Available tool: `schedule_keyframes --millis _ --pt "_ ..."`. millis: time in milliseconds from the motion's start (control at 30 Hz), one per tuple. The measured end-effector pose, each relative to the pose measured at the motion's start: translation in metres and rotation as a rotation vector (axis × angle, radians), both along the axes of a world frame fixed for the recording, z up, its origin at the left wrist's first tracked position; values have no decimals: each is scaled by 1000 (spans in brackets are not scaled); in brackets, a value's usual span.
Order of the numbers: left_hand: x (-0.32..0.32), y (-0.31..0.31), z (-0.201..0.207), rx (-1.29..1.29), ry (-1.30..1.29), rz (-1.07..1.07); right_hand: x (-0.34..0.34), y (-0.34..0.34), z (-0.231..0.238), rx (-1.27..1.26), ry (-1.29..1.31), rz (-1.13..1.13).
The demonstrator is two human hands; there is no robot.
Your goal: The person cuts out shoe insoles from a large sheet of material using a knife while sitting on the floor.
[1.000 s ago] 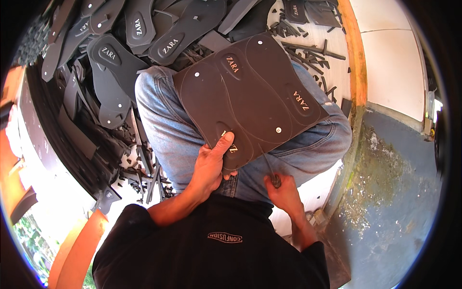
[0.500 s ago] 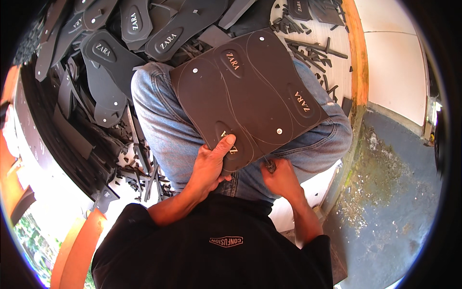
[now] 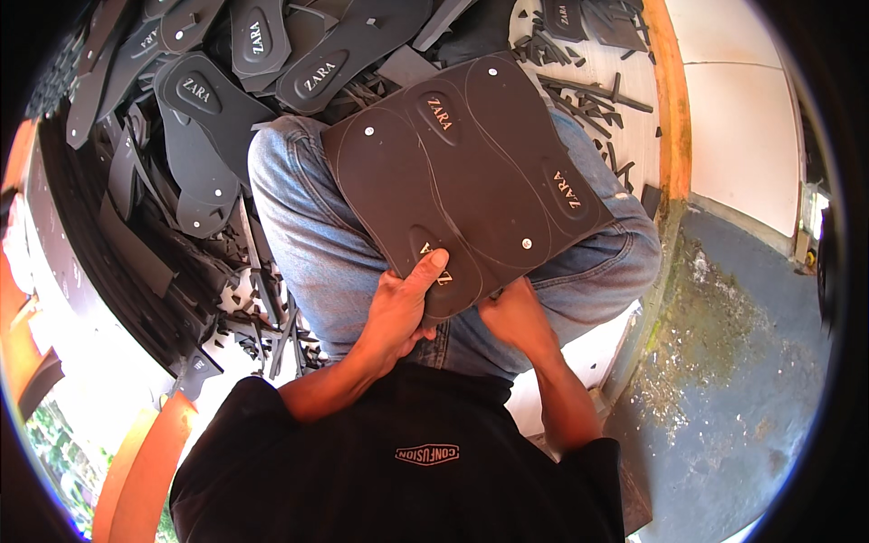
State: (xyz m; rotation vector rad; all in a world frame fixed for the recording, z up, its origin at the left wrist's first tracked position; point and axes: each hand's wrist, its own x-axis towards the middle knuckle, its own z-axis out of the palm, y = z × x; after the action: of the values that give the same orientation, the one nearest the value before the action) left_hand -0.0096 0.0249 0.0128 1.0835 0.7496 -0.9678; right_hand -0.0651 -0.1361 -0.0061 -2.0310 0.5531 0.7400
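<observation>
Across my raised knees lies a dark foam sheet [image 3: 489, 172] with curved sole outlines, raised oval pads and small white round stickers. My left hand [image 3: 405, 294] pinches its near left corner, thumb on top over one pad and fingers underneath. My right hand [image 3: 518, 315] is closed at the near edge of the sheet, around a small dark-handled knife [image 3: 496, 292]. Most of the knife is hidden by the fist and the sheet, so the blade cannot be made out.
Cut dark soles [image 3: 204, 136] are heaped ahead and to the left. A curved stack of dark sheets [image 3: 109, 262] stands at left. Thin foam offcuts [image 3: 593, 104] litter the pale surface at the far right, beside an orange edge [image 3: 674, 100]. Grey stained floor [image 3: 733, 362] lies right.
My right hand has moved slightly left and up along the sheet's near edge, and the knife handle now shows less. My left hand keeps its grip; the sheet has barely shifted.
</observation>
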Motion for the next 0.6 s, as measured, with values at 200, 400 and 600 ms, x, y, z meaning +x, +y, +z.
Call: schedule_keyframes --millis 200,400,600 --pt "3 -2 4 -16 30 -10 7 7 -7 52 -159 7" --pt "4 -6 3 -4 52 -5 10 18 -20 -5 -249 20" --pt "0 -10 -4 -43 48 40 7 27 -40 7 -406 -11"
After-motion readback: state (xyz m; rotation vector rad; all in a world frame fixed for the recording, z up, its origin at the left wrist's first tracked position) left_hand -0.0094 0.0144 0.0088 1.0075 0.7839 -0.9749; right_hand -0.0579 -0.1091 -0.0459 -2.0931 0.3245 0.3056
